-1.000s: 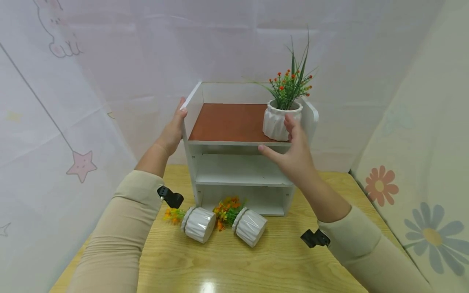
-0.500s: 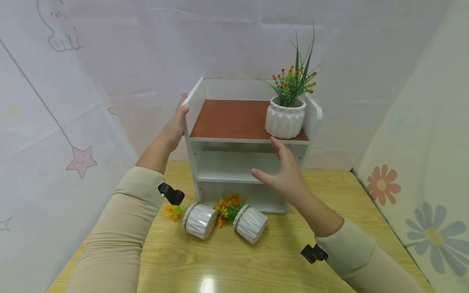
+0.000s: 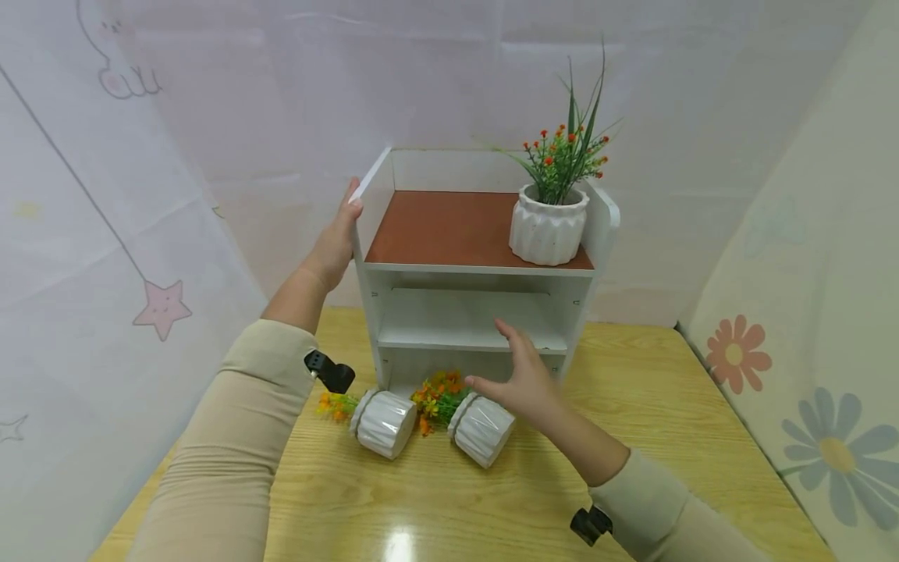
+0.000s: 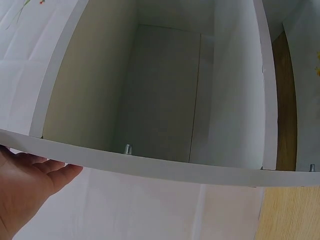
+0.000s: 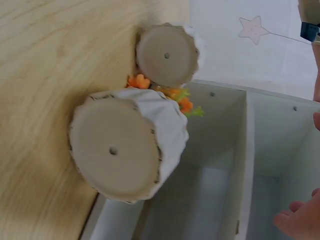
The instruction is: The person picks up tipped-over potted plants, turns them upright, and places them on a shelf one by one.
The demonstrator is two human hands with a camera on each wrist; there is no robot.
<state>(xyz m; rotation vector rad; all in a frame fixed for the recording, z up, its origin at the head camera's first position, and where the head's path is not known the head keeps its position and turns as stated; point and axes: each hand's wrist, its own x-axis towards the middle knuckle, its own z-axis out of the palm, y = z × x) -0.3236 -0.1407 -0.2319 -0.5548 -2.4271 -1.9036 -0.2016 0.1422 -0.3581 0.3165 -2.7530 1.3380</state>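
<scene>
My left hand (image 3: pixel 333 246) rests against the outer left side of a small white shelf unit (image 3: pixel 477 270), its thumb by the front edge. In the left wrist view, its fingers (image 4: pixel 64 176) lie along the outside of the side panel. My right hand (image 3: pixel 523 386), thumb and fingers spread and holding nothing, is over the right one of two white ribbed flowerpots (image 3: pixel 481 431) lying on their sides. The left flowerpot (image 3: pixel 383 424) lies beside it; both have orange-yellow artificial flowers. Their bases face the right wrist camera. Another potted plant (image 3: pixel 549 226) stands upright on the brown top.
The shelf unit has a middle shelf (image 3: pixel 463 320) and a bottom compartment, with raised sides around the top. It stands on a wood-grain table (image 3: pixel 337 515) against a white cloth backdrop (image 3: pixel 281 94). A patterned cloth (image 3: pixel 787 328) hangs on the right.
My right hand has moved away from the upright flowerpot on top, down and toward the right lying pot. My left hand stays at the shelf's side. The view has shifted slightly.
</scene>
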